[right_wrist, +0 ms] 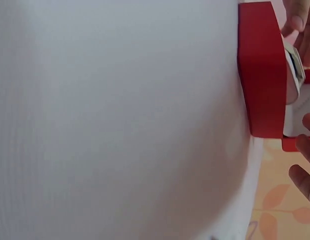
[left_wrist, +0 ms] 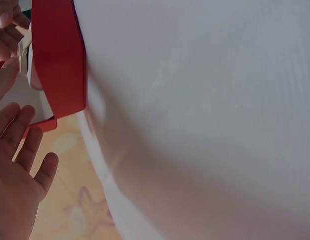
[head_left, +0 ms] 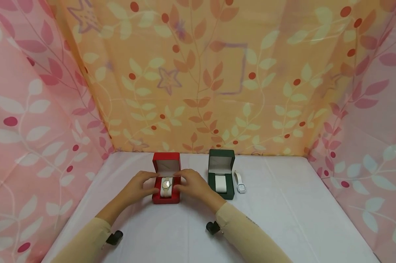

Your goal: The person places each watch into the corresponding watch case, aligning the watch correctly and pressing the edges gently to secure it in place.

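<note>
A red watch box (head_left: 166, 200) stands on the white table with its lid raised. In it, a wristwatch (head_left: 166, 184) with a round face and a light strap sits round a white cushion (head_left: 162, 194). My left hand (head_left: 139, 188) is at the box's left side, its fingertips by the rim; the left wrist view shows its fingers (left_wrist: 29, 150) loosely spread. From the other side, my right hand (head_left: 192, 183) reaches to the right rim, with relaxed fingers (right_wrist: 302, 180) in the right wrist view. Whether the fingertips touch the box, I cannot tell.
To the right stands a green watch box (head_left: 230, 186), lid raised, holding a bare white cushion (head_left: 220, 183). A second wristwatch (head_left: 241, 187), with a squarish face and pale strap, lies beside it. Patterned cloth (head_left: 198, 73) walls the table's back and sides.
</note>
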`<state>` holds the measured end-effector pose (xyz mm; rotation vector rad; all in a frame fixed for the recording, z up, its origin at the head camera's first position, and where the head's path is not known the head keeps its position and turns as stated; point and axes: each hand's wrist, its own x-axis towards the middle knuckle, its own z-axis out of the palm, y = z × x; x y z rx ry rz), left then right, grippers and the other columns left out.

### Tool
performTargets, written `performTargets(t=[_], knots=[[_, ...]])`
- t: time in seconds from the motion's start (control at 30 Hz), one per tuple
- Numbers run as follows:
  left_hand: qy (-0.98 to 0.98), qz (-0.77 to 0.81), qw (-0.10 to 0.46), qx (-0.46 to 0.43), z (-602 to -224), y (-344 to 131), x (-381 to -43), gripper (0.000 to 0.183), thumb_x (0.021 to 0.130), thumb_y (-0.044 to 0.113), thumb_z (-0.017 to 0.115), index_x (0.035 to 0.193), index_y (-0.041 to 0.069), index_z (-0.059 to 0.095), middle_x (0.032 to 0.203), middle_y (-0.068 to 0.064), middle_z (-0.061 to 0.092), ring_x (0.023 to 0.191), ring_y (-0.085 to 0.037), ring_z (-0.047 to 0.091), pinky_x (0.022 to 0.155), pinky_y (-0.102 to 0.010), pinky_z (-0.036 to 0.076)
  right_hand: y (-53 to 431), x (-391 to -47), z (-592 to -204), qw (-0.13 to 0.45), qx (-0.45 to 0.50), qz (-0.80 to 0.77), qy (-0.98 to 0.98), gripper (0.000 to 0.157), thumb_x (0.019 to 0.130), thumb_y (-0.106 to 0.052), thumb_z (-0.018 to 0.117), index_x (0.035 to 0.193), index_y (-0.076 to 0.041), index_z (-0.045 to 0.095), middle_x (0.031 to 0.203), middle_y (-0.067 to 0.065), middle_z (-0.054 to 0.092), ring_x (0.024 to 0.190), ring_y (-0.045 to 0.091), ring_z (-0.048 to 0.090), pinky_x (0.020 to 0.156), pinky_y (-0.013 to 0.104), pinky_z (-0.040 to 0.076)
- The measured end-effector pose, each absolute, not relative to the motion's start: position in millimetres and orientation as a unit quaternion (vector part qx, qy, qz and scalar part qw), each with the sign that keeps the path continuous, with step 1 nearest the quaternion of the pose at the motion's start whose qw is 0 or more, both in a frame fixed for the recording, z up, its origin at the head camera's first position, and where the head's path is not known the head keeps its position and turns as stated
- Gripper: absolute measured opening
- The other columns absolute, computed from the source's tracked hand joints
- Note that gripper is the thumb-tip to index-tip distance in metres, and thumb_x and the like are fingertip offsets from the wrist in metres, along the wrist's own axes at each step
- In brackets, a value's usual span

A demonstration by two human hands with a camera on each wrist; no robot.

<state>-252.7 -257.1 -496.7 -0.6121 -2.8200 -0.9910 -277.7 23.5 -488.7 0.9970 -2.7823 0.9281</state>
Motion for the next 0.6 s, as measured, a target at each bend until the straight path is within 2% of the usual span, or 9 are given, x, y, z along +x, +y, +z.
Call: performTargets(t=[0.23,0.47,0.6], knots=[[-0.922,-0.32,0.077,-0.206,-482.0,-273.6,-252.1,0.052,0.085,0.027,0.085,0.133,0.014,0.069,0.13,-0.006,0.067,0.124,-0.03,0.057,0.103,-0.058,0.049,36.2,-282.7,-480.4,0.038,0.308,0.301,-0.902,0.043,0.094,-0.033,0.075,0.133,-0.017,0.067,0.129,-0.003,0.069,0.125,0.017,0.061,0.108,0.039,0.049],[-0.931,-0.309,0.076,-0.179,-472.5,-286.4,-258.1,0.052,0.086,0.034,0.084,0.134,0.02,0.068,0.132,-0.006,0.066,0.127,-0.031,0.055,0.104,-0.059,0.048,47.0,-289.6,-472.5,0.06,0.291,0.315,-0.901,0.047,0.095,-0.035,0.075,0.136,-0.015,0.065,0.136,-0.001,0.065,0.131,0.019,0.056,0.111,0.04,0.046],[-0.932,-0.313,0.067,-0.168,-468.2,-289.0,-264.9,0.052,0.088,0.035,0.082,0.135,0.019,0.067,0.134,-0.009,0.064,0.129,-0.034,0.053,0.105,-0.061,0.047,48.9,-296.2,-466.9,0.087,0.298,0.322,-0.894,0.049,0.094,-0.032,0.076,0.138,-0.013,0.063,0.139,0.003,0.063,0.133,0.021,0.054,0.113,0.041,0.044]])
